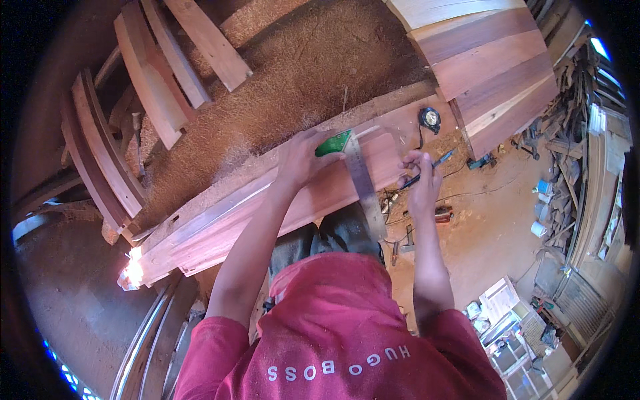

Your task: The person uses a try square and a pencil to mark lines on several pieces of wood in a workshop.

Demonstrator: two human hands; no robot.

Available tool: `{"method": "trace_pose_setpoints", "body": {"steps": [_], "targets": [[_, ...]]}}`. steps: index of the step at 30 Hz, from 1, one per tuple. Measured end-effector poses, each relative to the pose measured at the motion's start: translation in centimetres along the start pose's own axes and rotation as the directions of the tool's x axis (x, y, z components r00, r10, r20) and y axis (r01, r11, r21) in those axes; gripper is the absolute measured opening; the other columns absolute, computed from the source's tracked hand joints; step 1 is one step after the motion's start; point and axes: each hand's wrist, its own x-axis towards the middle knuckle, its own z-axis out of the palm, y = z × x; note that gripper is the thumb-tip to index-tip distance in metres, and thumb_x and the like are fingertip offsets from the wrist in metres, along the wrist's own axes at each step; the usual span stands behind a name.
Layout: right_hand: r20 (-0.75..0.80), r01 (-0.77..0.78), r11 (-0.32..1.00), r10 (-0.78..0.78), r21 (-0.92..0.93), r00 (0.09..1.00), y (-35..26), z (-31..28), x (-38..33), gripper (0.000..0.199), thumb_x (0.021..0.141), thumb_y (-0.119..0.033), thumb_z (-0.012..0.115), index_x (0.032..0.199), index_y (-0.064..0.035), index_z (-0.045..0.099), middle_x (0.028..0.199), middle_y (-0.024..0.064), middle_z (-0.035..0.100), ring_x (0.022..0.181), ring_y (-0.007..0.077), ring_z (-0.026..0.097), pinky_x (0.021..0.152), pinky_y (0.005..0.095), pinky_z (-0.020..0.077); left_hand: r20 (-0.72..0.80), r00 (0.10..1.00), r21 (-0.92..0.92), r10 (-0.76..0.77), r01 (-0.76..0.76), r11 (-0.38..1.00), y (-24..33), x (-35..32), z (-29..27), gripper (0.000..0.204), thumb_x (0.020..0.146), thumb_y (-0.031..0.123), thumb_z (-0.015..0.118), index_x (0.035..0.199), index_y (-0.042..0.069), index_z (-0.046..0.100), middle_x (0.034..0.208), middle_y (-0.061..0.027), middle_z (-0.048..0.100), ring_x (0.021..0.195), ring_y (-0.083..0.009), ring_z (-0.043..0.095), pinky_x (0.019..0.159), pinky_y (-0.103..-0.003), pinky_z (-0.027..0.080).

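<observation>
Half-curled, the left hand (302, 157) grips the green-handled square (361, 175) at its three o'clock, blade lying across the reddish board (327, 196). Right of that, also toward three o'clock, the right hand (423, 181) closes around a slim dark pen (443, 159)

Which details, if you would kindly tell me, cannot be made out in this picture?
In the head view:
- The middle of the pen-like tool: hidden by the right hand.
- Part of the green handle: covered by the left hand.
- Fine markings on the steel blade: too small.
- Most of the dark trousers: hidden by the board and red shirt.
- The slatted wooden panel: cut off by the upper edge.
</observation>
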Motion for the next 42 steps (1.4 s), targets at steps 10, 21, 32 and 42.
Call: {"method": "trace_pose_setpoints", "body": {"steps": [10, 21, 32, 42], "targets": [[0.056, 0.037, 0.987, -0.046, 0.159, 0.997, 4.8, 1.1, 0.8, 0.057, 0.111, -0.05, 0.036, 0.11, 0.0023, 0.059, 0.092, 0.0122, 0.057, 0.079, 0.025, 0.065, 0.07, 0.0385, 0.0575, -0.145, 0.988, 0.311, -0.061, 0.104, 0.945, 2.3, -2.4, 4.3, 0.06, 0.087, 0.054, 0.074, 0.136, 0.02, 0.065, 0.105, -0.007, 0.063, 0.096, -0.0278, 0.06, 0.072, -0.042, 0.054], [0.222, 0.415, 0.879, -0.367, -0.235, 0.903, 4.6, 0.2, 2.3, 0.012, 0.097, 0.002, 0.06, 0.108, 0.0045, 0.062, 0.114, 0.0179, 0.063, 0.098, 0.0273, 0.07, 0.083, 0.041, 0.063, -0.124, 0.986, 0.297, -0.107, 0.14, 0.945, 4.1, -0.4, 5.1, 0.058, 0.085, 0.046, 0.079, 0.133, 0.016, 0.067, 0.102, -0.0072, 0.063, 0.09, -0.0285, 0.058, 0.074, -0.041, 0.053], [0.243, 0.533, 0.707, -0.477, -0.464, 0.845, 3.2, 1.3, 2.1, 0.018, 0.086, 0.0, 0.076, 0.101, -0.0003, 0.068, 0.107, 0.0165, 0.072, 0.096, 0.026, 0.071, 0.083, 0.034, 0.0564, -0.135, 0.989, 0.328, -0.066, 0.108, 0.938, 3.3, -0.3, 5.4, 0.055, 0.088, 0.054, 0.072, 0.131, 0.021, 0.068, 0.1, -0.0038, 0.061, 0.084, -0.0244, 0.057, 0.058, -0.038, 0.053], [0.246, 0.54, 0.696, -0.484, -0.474, 0.84, 3.6, 1.5, 2.0, 0.019, 0.084, 0.002, 0.077, 0.101, 0.0001, 0.07, 0.102, 0.0169, 0.074, 0.095, 0.0285, 0.073, 0.086, 0.0354, 0.0573, -0.1, 0.99, 0.292, -0.1, 0.125, 0.948, 3.6, -0.1, 5.1, 0.056, 0.086, 0.05, 0.076, 0.129, 0.015, 0.069, 0.1, -0.0073, 0.062, 0.086, -0.0276, 0.057, 0.068, -0.04, 0.052]]}}
